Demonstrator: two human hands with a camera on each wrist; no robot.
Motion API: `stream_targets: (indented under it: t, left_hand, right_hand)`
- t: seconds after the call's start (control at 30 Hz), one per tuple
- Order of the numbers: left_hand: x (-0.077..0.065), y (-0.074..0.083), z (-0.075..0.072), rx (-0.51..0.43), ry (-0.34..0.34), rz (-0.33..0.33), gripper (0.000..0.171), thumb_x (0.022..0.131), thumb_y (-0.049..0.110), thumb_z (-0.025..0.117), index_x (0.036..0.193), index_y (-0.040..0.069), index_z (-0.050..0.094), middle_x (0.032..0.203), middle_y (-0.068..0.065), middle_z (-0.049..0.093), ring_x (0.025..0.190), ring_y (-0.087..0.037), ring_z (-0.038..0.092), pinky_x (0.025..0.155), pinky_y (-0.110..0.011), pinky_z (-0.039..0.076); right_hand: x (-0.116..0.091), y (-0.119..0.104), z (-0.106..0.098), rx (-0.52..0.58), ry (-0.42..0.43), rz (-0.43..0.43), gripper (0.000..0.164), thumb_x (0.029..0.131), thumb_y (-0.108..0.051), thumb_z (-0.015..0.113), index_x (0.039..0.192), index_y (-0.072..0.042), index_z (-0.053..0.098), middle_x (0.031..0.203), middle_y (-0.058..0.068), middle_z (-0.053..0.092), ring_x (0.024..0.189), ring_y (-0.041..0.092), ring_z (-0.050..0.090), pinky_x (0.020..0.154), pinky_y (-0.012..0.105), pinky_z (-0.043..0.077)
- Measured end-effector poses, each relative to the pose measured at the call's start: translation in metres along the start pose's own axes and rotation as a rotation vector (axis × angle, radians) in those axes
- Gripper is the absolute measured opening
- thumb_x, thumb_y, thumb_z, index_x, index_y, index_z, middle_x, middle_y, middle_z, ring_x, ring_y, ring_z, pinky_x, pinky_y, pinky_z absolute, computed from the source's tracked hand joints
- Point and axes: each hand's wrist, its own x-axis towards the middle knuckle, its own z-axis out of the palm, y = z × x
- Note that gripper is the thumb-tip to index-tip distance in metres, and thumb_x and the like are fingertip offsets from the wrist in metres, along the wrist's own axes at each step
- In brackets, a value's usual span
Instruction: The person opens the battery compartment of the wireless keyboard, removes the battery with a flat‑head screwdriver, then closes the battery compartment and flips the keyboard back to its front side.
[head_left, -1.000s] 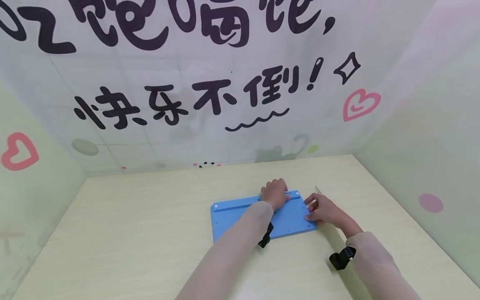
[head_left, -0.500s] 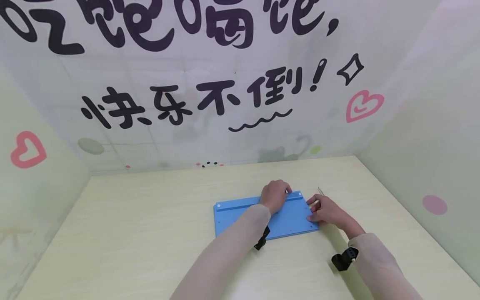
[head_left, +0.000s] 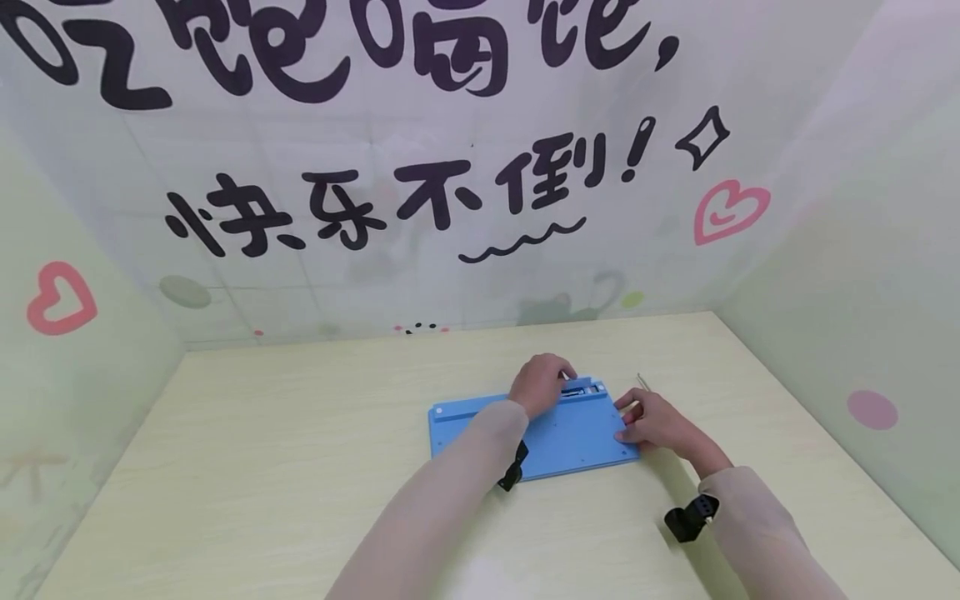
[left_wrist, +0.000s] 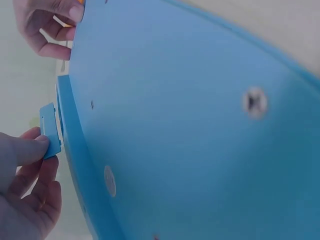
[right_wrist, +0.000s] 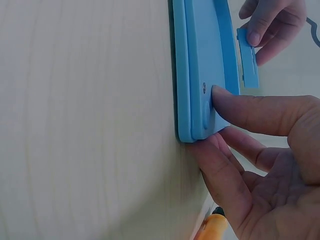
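At the head view's lower centre, the board (head_left: 573, 437) is gripped by the right hand (head_left: 651, 419); the cover (left_wrist: 52, 128), pinched by the left hand (head_left: 538, 387), could be dropped if that pinch slackened.

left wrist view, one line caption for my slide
Left hand pinches a small blue cover beside a blue panel whose edge the right hand grips.

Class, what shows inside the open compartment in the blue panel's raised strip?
Dark and pale details, too small to identify. The blue cover is off, pinched in the left hand. In the wrist views, the raised strip hides nearly all the interior.
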Motion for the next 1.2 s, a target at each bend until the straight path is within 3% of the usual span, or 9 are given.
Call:
stream_targets:
  t: [0.73,1.2]
  left_hand:
    - [0.005,-0.045,-0.028,0.017,-0.021,-0.072,0.019,0.091,0.007,0.056,0.101,0.013,0.07,0.098,0.001,0.063,0.085,-0.012,0.055,0.077,-0.025,0.045]
    - [0.006,-0.057,-0.022,-0.007,-0.019,-0.115,0.017,0.088,0.004,0.058,0.098,0.01,0.071,0.094,-0.001,0.064,0.082,-0.014,0.057,0.073,-0.027,0.046]
  right_hand:
    - [-0.003,0.0,0.0,-0.01,0.022,-0.002,0.044,0.077,-0.002,0.071,0.112,0.007,0.047,0.085,0.012,0.048,0.071,0.022,0.05,0.058,0.031,0.048]
    - [-0.002,0.0,0.001,-0.008,0.022,0.001,0.045,0.076,-0.003,0.071,0.113,0.006,0.047,0.086,0.012,0.048,0.072,0.022,0.049,0.058,0.031,0.047]
